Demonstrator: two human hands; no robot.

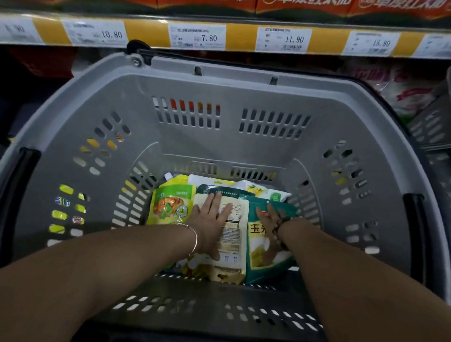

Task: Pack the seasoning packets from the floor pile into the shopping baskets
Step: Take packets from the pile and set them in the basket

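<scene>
We are settling load in basket (220,144): left hand (211,222) spread flat on beige packet (232,239), right hand (270,220) flat on green packet (257,232). Next, likely: fetching more.

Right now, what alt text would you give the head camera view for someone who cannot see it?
A person's left hand lies flat on a cream packet and the right hand rests on a green packet, both deep inside a grey shopping basket holding several seasoning packets. Behind the basket, a shop shelf shows price tags.
</scene>
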